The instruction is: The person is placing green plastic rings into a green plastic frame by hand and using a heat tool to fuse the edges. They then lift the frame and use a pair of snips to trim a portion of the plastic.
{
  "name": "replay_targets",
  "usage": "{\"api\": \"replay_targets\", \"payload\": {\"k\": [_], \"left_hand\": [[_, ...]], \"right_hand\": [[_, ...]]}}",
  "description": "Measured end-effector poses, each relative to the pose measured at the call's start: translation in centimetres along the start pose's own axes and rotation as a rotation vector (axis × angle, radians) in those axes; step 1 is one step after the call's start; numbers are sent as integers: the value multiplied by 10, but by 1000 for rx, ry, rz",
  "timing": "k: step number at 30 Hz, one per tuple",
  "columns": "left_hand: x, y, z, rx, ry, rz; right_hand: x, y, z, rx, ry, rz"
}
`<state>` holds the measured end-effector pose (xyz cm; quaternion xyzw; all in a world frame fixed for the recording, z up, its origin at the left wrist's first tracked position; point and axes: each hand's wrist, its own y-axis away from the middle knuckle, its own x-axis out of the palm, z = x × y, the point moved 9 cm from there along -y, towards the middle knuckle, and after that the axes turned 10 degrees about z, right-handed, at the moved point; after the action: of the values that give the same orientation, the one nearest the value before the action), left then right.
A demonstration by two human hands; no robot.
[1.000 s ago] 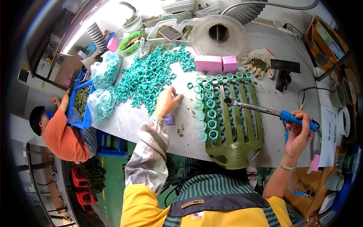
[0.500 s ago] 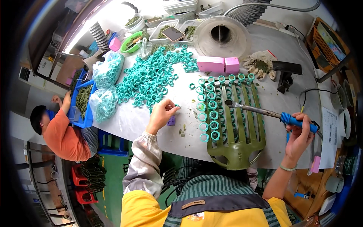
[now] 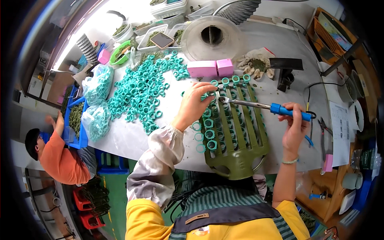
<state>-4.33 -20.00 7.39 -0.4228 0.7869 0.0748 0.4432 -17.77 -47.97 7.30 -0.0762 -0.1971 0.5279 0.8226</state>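
In my right hand (image 3: 293, 127) is a soldering iron (image 3: 280, 109) with a blue handle and a dark, spoon-like tip, held level and pointing left. Its tip is close to the fingertips of my left hand (image 3: 195, 105), over the upper left part of an olive-green slotted frame (image 3: 236, 158). My left thumb and fingers are pinched on a small teal ring (image 3: 205, 96), partly hidden by them. Rows of teal hexagonal rings stand along the bars of the frame. A large heap of loose teal rings (image 3: 138, 90) lies to the left.
Clear bags of teal rings (image 3: 97, 120) stand left of the heap. Pink blocks (image 3: 202, 69), a cone-shaped hood (image 3: 212, 38), a soiled glove (image 3: 256, 62) and a black stand (image 3: 285, 76) lie beyond the frame. Pliers (image 3: 323, 136) rest at right. A person in orange (image 3: 64, 156) sits at far left.
My left hand has moved right and away from me, from beside the heap to the frame's upper left. The iron's tip has come close to it. The whole view has shifted somewhat.
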Motion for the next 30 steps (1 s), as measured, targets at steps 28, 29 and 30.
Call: {"api": "replay_targets", "payload": {"k": [28, 29, 30], "left_hand": [[-104, 133, 210, -839, -383, 25], [-97, 121, 198, -867, -308, 101], [-91, 113, 187, -898, -235, 174]], "right_hand": [[-14, 4, 9, 68, -54, -63], [-17, 4, 9, 66, -43, -71], [-18, 5, 10, 62, -33, -73]]}}
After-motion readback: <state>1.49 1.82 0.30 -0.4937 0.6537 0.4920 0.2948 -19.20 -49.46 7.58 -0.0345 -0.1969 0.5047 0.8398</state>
